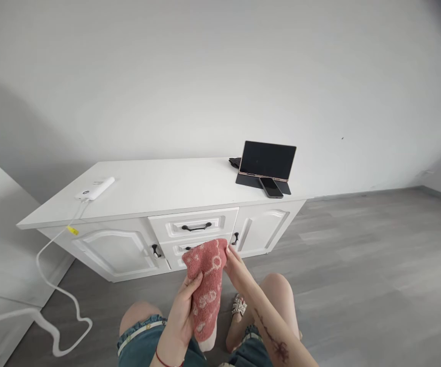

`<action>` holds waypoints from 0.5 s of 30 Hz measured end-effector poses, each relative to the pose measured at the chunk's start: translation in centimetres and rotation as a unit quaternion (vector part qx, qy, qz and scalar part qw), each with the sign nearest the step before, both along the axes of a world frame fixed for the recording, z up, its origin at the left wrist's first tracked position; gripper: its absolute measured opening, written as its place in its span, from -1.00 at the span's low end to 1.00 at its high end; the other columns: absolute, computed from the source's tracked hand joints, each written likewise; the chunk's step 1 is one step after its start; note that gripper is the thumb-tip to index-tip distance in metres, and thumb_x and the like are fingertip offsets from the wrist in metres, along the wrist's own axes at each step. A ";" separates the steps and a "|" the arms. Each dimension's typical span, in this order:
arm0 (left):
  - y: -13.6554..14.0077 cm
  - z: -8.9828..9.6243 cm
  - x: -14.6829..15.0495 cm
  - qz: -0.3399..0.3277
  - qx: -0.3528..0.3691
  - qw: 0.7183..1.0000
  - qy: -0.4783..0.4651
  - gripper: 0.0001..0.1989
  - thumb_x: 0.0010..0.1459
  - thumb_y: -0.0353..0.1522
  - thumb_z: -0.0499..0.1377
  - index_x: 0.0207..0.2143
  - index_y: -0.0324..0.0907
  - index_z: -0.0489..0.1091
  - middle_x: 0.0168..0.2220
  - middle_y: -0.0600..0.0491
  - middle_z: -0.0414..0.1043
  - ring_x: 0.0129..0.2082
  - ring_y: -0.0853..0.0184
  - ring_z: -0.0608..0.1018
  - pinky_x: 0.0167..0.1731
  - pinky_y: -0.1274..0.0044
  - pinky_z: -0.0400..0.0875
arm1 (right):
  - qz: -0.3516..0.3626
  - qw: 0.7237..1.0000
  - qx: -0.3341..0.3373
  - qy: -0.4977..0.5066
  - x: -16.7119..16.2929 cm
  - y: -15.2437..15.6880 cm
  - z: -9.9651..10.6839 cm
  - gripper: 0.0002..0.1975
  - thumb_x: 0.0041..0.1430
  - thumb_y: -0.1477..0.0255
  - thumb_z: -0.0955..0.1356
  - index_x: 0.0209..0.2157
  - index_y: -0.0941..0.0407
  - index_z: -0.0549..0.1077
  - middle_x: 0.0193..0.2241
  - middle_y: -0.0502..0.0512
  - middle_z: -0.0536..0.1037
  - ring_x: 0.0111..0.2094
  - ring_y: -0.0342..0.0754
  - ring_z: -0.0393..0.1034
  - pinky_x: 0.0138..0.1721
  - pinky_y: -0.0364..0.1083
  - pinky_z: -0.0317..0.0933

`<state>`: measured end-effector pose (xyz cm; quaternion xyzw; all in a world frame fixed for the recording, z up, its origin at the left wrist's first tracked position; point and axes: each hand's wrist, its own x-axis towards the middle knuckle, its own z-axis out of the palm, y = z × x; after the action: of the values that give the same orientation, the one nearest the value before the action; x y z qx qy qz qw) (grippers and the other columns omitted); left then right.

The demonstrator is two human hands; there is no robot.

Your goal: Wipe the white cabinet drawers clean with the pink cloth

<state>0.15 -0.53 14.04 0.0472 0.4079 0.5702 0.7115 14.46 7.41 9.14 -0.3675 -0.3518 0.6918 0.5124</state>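
In front of my knees I hold a fuzzy pinkish-red sock (pixel 207 290) with a pale pattern and a whitish lower end. My left hand (pixel 184 311) is wrapped around its left side at mid-length, with the thumb lying on the front. At the sock's upper right corner, my right hand (pixel 233 259) grips the edge; some of its fingers are hidden behind the fabric. The sock hangs at a slight tilt, its wide end up and its whitish end down between my thighs.
A white cabinet (pixel 159 183) with black handles stands ahead against the wall. On it are a dark-screened tablet (pixel 268 160), a phone (pixel 271 187), a black item (pixel 235 162) and a white power strip (pixel 102 188). Its cable (pixel 62 290) trails down at left.
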 end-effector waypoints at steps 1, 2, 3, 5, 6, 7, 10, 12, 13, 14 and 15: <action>0.0 0.5 0.0 -0.007 0.001 1.000 -0.007 -0.55 0.01 -0.45 0.41 -0.01 -0.21 0.49 -0.22 -0.09 0.68 -0.18 0.04 0.70 -0.06 0.27 0.59 | 0.053 0.997 -0.034 0.045 0.2 0.0 -0.6 -0.30 -0.06 -0.18 0.44 -0.04 0.05 0.47 -0.03 0.17 0.60 0.04 0.10 0.46 0.04 0.06 0.29; 0.1 0.9 -0.1 -0.013 0.000 1.000 -0.013 -0.55 0.02 -0.46 0.40 0.01 -0.21 0.49 -0.22 -0.08 0.68 -0.18 0.05 0.70 -0.06 0.27 0.59 | 0.092 0.991 -0.063 0.078 0.5 0.0 -1.2 -0.27 -0.11 -0.25 0.42 -0.14 0.07 0.51 -0.13 0.17 0.63 0.00 0.13 0.48 0.03 0.08 0.30; 0.2 1.3 -0.1 -0.016 -0.002 1.000 -0.018 -0.54 0.03 -0.47 0.38 0.02 -0.21 0.48 -0.22 -0.08 0.68 -0.18 0.05 0.70 -0.06 0.27 0.59 | 0.113 0.985 -0.085 0.100 0.8 -0.2 -1.6 -0.26 -0.15 -0.30 0.40 -0.25 0.09 0.54 -0.24 0.17 0.65 -0.06 0.15 0.51 0.00 0.09 0.31; 0.7 1.8 -0.4 -0.025 -0.010 0.999 -0.022 -0.54 0.05 -0.49 0.36 0.04 -0.21 0.48 -0.21 -0.09 0.68 -0.17 0.04 0.70 -0.07 0.28 0.60 | 0.104 0.980 -0.112 0.125 1.5 -0.6 -2.2 -0.27 -0.20 -0.34 0.39 -0.42 0.10 0.52 -0.43 0.12 0.62 -0.24 0.10 0.53 -0.07 0.07 0.34; 1.0 1.8 -0.7 -0.029 -0.016 0.999 -0.021 -0.55 0.07 -0.49 0.35 0.05 -0.22 0.48 -0.20 -0.10 0.68 -0.16 0.04 0.69 -0.07 0.28 0.60 | 0.090 0.981 -0.116 0.130 1.8 -0.8 -2.3 -0.27 -0.22 -0.34 0.39 -0.47 0.10 0.50 -0.50 0.08 0.59 -0.32 0.06 0.51 -0.12 0.05 0.35; 1.4 1.8 -0.9 -0.029 -0.022 0.999 -0.016 -0.55 0.08 -0.49 0.35 0.06 -0.22 0.47 -0.19 -0.12 0.68 -0.15 0.03 0.69 -0.08 0.28 0.60 | 0.080 0.981 -0.114 0.133 2.1 -1.0 -2.3 -0.28 -0.24 -0.33 0.41 -0.48 0.10 0.50 -0.53 0.05 0.57 -0.38 0.02 0.49 -0.15 0.03 0.35; 2.3 1.1 -1.3 -0.003 -0.036 0.999 0.020 -0.57 0.12 -0.48 0.32 0.07 -0.21 0.46 -0.17 -0.12 0.67 -0.17 0.05 0.70 -0.09 0.27 0.61 | 0.093 0.983 -0.103 0.123 2.6 -1.7 -1.8 -0.36 -0.25 -0.17 0.53 -0.32 0.08 0.56 -0.42 0.05 0.62 -0.30 0.03 0.51 -0.13 0.02 0.36; 2.7 0.5 -1.4 0.015 -0.043 0.998 0.040 -0.58 0.14 -0.47 0.31 0.07 -0.20 0.46 -0.15 -0.12 0.67 -0.17 0.06 0.70 -0.09 0.26 0.61 | 0.113 0.984 -0.102 0.088 2.4 -2.0 -1.3 -0.37 -0.23 0.01 0.60 -0.14 0.05 0.55 -0.24 0.07 0.65 -0.16 0.06 0.52 -0.04 0.03 0.35; 2.8 0.1 -1.4 0.019 -0.048 0.998 0.043 -0.59 0.15 -0.47 0.30 0.07 -0.20 0.46 -0.14 -0.12 0.67 -0.16 0.06 0.70 -0.08 0.26 0.60 | 0.113 0.987 -0.101 0.060 2.2 -2.1 -1.0 -0.35 -0.21 0.07 0.61 -0.07 0.03 0.53 -0.15 0.08 0.65 -0.10 0.06 0.51 0.00 0.03 0.34; 2.8 -0.2 -1.4 0.020 -0.050 0.998 0.039 -0.59 0.15 -0.47 0.30 0.07 -0.20 0.46 -0.13 -0.12 0.67 -0.14 0.07 0.69 -0.07 0.27 0.59 | 0.105 0.989 -0.096 0.028 2.1 -2.1 -0.8 -0.31 -0.20 0.10 0.61 -0.01 0.02 0.51 -0.08 0.09 0.63 -0.06 0.05 0.50 0.04 0.02 0.32; 2.7 -0.6 -1.5 0.020 -0.048 0.998 0.029 -0.60 0.15 -0.48 0.29 0.07 -0.20 0.46 -0.12 -0.12 0.67 -0.12 0.07 0.69 -0.05 0.27 0.58 | 0.091 0.992 -0.086 -0.001 2.0 -2.1 -0.6 -0.28 -0.19 0.10 0.61 0.04 0.01 0.49 -0.02 0.09 0.61 -0.02 0.05 0.48 0.06 0.01 0.31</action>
<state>-1.37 2.14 13.49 0.0212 0.4563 0.5622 0.6894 16.51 5.33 8.57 -0.3774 -0.3238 0.7629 0.4131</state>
